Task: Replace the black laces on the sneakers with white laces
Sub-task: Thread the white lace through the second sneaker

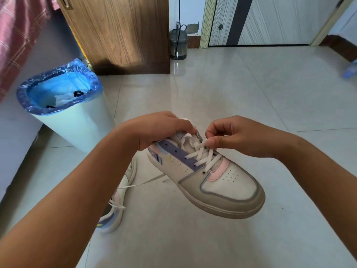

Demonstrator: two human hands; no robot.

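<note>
Head view: sneaker (208, 178) toe toward lower right, heel in left hand (160, 130).

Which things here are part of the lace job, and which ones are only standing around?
Part of the job:
- held sneaker
- white lace
- second sneaker on the floor
- left hand, right hand

Standing around:
- bin with blue bag
- wooden cabinet
- grey appliance

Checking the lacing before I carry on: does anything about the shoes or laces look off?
On the held sneaker, the white lace stops partway: upper purple-strip eyelets are unlaced. The second sneaker on the floor trails a loose lace end.
</note>
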